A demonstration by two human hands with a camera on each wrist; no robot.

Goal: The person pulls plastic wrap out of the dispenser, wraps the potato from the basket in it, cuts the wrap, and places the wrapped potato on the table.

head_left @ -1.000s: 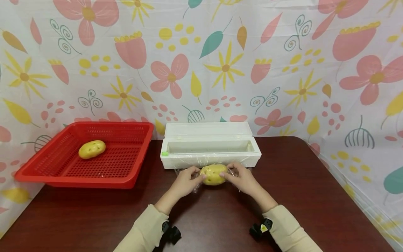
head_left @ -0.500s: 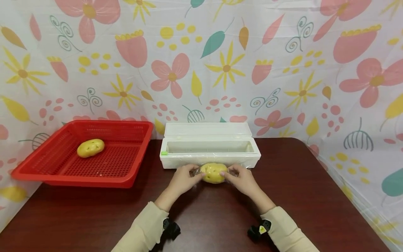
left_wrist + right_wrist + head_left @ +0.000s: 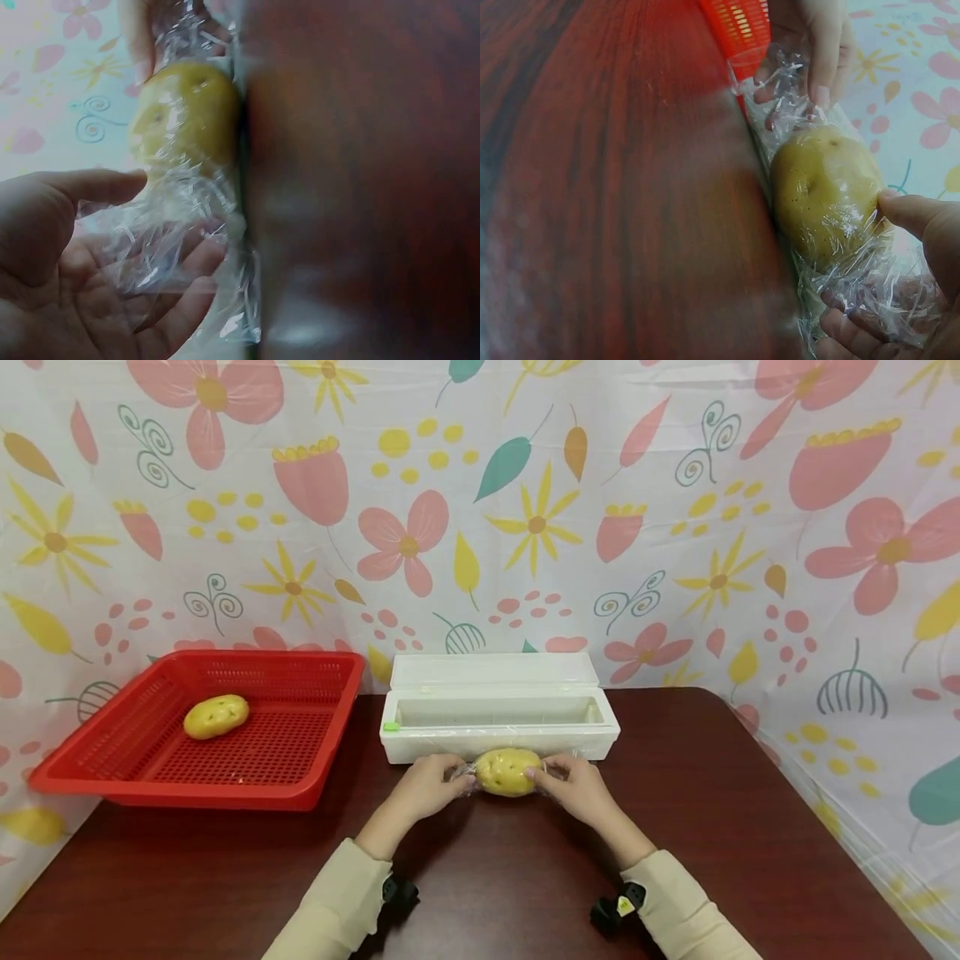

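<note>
A yellow potato [image 3: 506, 772] with cling film [image 3: 176, 225] around it sits at the front of a white cling film box [image 3: 498, 745]. My left hand [image 3: 422, 792] has the loose film at the potato's left end between thumb and curled fingers; the thumb is apart from the potato. On the other side, my right hand [image 3: 581, 787] holds the potato's right end, its thumb against the skin and its fingers curled under the bunched film [image 3: 874, 289]. Creases and shine in the clear film show in both wrist views. Part of the fingers lies behind the film.
A red perforated basket [image 3: 202, 795] stands on the left with another potato [image 3: 216, 717] inside. The box's lid [image 3: 495, 671] is raised at the back, and a small green piece [image 3: 392, 727] sits on its left front rim. A flowered cloth hangs behind the dark table [image 3: 480, 877].
My left hand has shifted left, its thumb moving off the potato onto the film at its end. My right hand stays at the potato's right end with little movement.
</note>
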